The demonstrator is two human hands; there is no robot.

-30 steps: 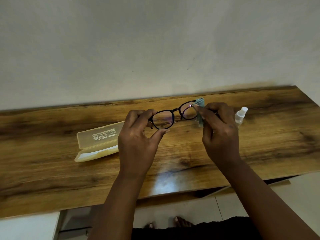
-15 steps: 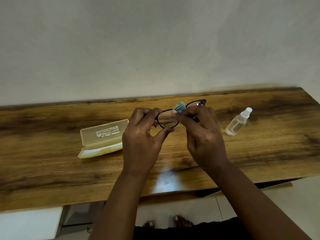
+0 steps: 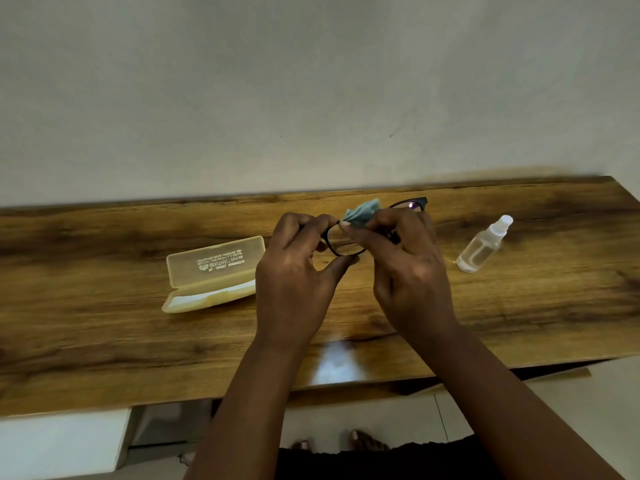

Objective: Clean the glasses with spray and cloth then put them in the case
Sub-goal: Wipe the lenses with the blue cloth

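The left hand (image 3: 294,271) pinches the black-framed glasses (image 3: 343,242) above the wooden table (image 3: 104,323); the right hand (image 3: 405,268) pinches a teal cloth (image 3: 362,213) on one lens. Wiping is underway. Left of the glasses the case (image 3: 211,271) lies open, unfilled; right, the spray bottle (image 3: 483,245).

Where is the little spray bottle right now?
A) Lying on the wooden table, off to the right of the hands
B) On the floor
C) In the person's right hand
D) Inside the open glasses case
A: the spray bottle lies on the wooden table, untouched, to the right of the right hand, which presses the cloth to the glasses.
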